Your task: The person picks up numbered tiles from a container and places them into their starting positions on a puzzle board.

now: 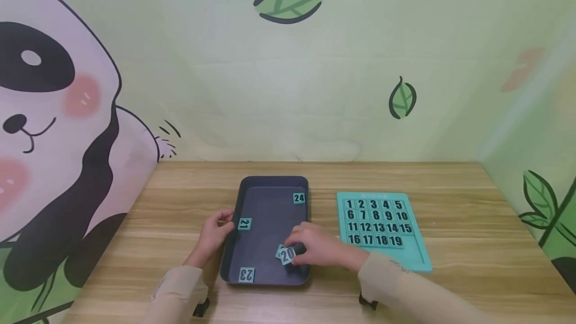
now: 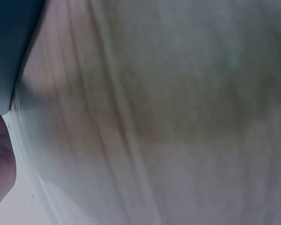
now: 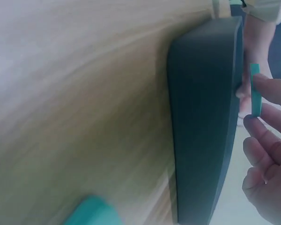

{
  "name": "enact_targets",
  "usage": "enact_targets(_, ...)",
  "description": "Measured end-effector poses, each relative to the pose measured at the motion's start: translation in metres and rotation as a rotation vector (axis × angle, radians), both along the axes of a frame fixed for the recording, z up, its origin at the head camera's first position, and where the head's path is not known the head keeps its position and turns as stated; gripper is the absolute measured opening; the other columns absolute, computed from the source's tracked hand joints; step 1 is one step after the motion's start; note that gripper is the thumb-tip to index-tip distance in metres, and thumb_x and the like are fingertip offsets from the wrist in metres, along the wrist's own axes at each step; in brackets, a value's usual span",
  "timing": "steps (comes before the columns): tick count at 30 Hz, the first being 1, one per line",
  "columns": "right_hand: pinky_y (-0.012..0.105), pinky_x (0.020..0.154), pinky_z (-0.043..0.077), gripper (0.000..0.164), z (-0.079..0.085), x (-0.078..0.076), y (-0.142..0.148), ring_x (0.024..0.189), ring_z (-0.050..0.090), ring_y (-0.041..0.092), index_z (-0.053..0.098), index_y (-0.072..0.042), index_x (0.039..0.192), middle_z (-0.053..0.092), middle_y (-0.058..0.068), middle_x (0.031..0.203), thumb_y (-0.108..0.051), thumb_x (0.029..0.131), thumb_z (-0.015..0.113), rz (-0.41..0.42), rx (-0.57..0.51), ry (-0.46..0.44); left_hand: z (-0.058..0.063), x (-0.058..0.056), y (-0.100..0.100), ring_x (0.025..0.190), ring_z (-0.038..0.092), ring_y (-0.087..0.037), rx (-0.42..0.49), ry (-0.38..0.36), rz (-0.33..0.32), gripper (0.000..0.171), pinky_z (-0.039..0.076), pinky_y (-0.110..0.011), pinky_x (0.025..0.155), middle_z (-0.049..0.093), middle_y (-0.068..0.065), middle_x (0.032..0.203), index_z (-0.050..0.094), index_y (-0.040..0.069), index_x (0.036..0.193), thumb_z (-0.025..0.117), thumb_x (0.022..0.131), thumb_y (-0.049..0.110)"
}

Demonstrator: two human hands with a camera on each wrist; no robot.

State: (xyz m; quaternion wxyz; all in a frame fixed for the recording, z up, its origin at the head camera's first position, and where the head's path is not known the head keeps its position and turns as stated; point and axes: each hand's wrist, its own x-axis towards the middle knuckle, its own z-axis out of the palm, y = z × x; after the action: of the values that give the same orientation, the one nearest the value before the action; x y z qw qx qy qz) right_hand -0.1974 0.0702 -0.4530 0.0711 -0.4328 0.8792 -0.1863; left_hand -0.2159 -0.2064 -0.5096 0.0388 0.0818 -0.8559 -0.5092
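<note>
My right hand (image 1: 317, 246) pinches a teal number tile marked 20 (image 1: 287, 255) between thumb and fingers, over the lower right of a dark tray (image 1: 265, 199). In the right wrist view the tile (image 3: 255, 89) is seen edge-on, above the tray's wall (image 3: 203, 93). Another tile (image 1: 279, 251) shows partly behind it, its number hidden. At the tray's left side, my left hand (image 1: 211, 236) holds the rim. Lying in the tray are tile 21 (image 1: 245, 224) turned sideways, tile 23 (image 1: 246, 274) upside down and tile 24 (image 1: 299, 198) upright.
Right of the tray lies a teal number board (image 1: 420, 249) with tiles 1 to 19 in ordered rows; its lower right recess shows bare. Both stand on a wooden table (image 1: 472, 224). Behind rises a green backdrop (image 1: 270, 94) with a panda and leaves.
</note>
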Motion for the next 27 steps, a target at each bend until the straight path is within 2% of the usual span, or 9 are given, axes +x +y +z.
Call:
enact_targets(4,0.024,0.077,0.046,0.035,0.003,-0.002,0.015,0.089,0.054,0.012,0.065,-0.013,0.102,0.061,-0.001,0.098,-0.030,0.071,0.069,-0.032,-0.046,-0.014,0.001,-0.001,0.000,0.092,0.054,-0.025,0.009,-0.017,0.003,0.036,0.048,-0.029,0.076,0.056,-0.016,0.101,0.054,-0.001,0.115,0.054,0.079,0.002)
enact_targets(10,0.041,0.087,0.045,0.037,0.008,-0.003,0.041,0.104,0.054,0.025,0.064,-0.012,0.104,0.057,0.011,0.116,-0.028,0.072,0.069,-0.170,-0.125,-0.168,0.002,-0.001,0.000,0.092,0.054,-0.026,-0.001,-0.020,-0.003,0.036,0.048,-0.029,0.076,0.056,-0.017,0.101,0.054,-0.002,0.115,0.053,0.079,0.002)
enact_targets(13,0.045,0.089,0.043,0.036,0.007,-0.004,0.054,0.106,0.053,0.028,0.064,-0.013,0.103,0.055,0.014,0.119,-0.029,0.071,0.069,-0.210,-0.142,-0.160,0.003,-0.001,0.000,0.092,0.055,-0.026,-0.007,-0.015,-0.002,0.037,0.048,-0.029,0.076,0.056,-0.017,0.101,0.054,-0.002,0.115,0.053,0.079,0.002)
enact_targets(22,0.035,0.079,0.046,0.031,0.001,-0.009,0.090,0.096,0.053,0.019,0.065,-0.016,0.101,0.059,-0.001,0.103,-0.029,0.073,0.068,-0.260,-0.141,-0.088,0.004,0.000,0.000,0.095,0.054,-0.027,-0.013,-0.031,-0.004,0.037,0.048,-0.033,0.080,0.056,-0.017,0.103,0.053,-0.001,0.116,0.053,0.079,0.003)
enact_targets(27,0.028,0.073,0.046,0.027,-0.002,-0.010,0.108,0.089,0.053,0.015,0.065,-0.017,0.097,0.056,-0.006,0.095,-0.026,0.072,0.069,-0.344,-0.141,-0.090,0.002,-0.001,0.000,0.095,0.054,-0.027,-0.018,-0.026,-0.011,0.037,0.049,-0.034,0.079,0.056,-0.018,0.102,0.053,-0.002,0.116,0.053,0.079,0.003)
